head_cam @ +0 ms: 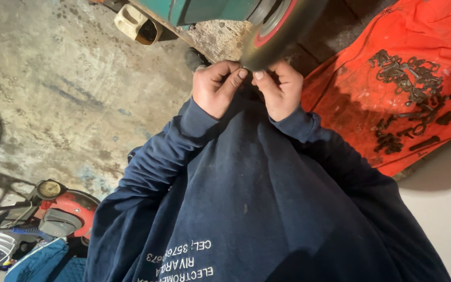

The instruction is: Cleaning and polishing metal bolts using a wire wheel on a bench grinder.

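A dark blue sweatshirt (246,209) fills the lower middle of the view, closest to the lens, its two sleeves running up to two bare hands. The left hand (216,87) and the right hand (280,89) meet knuckle to knuckle just under the rim of one wheel (275,31), a blurred disc with a red ring round its hub, mounted on a green machine (204,10) at the top edge. Both hands are curled narrow, thumbs and forefingers pinched together at the wheel's lower edge; whatever small piece they pinch is hidden between the fingertips, and I cannot tell what it is.

To the right, one orange cloth (392,78) lies spread on the floor, with a heap of small dark metal parts (408,78) on it, too many and too tangled to count. A few more lie loose toward the cloth's lower edge.

On the concrete floor (53,78) at the upper left stands one cream plastic container (137,23), beside the machine's base. In the lower left corner sits one red power tool (63,209) among cables.
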